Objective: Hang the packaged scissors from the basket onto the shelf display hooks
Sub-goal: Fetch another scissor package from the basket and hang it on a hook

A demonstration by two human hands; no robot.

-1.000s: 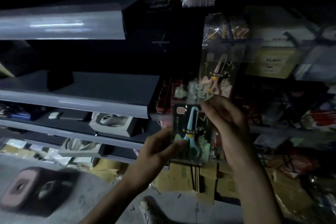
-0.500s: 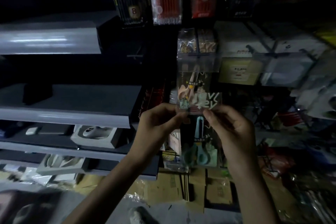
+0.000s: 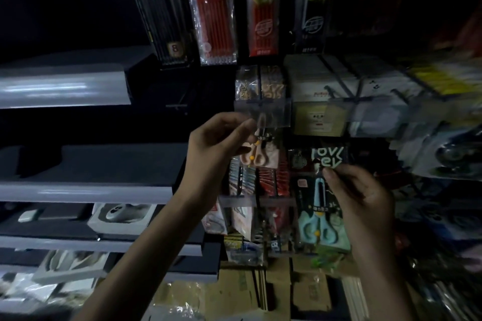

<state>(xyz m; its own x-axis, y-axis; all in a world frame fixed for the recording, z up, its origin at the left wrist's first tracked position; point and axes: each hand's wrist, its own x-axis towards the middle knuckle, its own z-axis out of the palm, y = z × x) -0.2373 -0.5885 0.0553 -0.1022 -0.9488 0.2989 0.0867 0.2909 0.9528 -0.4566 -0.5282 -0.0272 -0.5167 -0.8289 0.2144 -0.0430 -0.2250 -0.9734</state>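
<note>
Right hand pinches the blue scissors pack at its upper part, thumb on the front just below the header card. Pack hangs roughly vertical: header up, blades up, handles down, long axis tilted slightly.

Left hand grips the pink scissors pack at its top edge, fingers closed on the clear film. That pack is also upright, handles down, right under a clear label strip on the hook row. Can't tell if it's on a hook; too dim.

The two packs are side by side, apart, pink higher and to the left.

Clearance: pen packs hang just above, boxes just right of the pink pack, more hung packs directly below it. Grey shelves to the left, edges facing out. Open dark gap left of the pink pack, between shelves and hook row.
</note>
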